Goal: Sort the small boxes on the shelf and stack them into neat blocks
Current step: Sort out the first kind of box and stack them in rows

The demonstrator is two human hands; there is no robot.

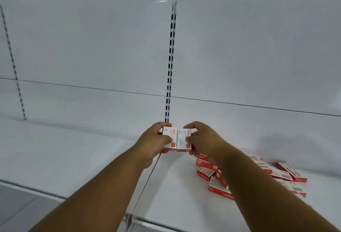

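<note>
White shelving fills the view: a pale back panel with a slotted upright running down its middle, and a white shelf below it, split by a seam between two boards. Near the foot of the upright, both hands meet over two small red-and-white boxes standing side by side and touching. The left hand pinches the left box, thumb on its front face and fingers curled over its top. The right hand grips the right box the same way, fingers hooked over its top edge. More box edges show just beneath the pair, though how many I cannot tell. To the right, partly hidden by the right forearm, a loose pile of boxes lies scattered on the shelf at mixed angles.
</note>
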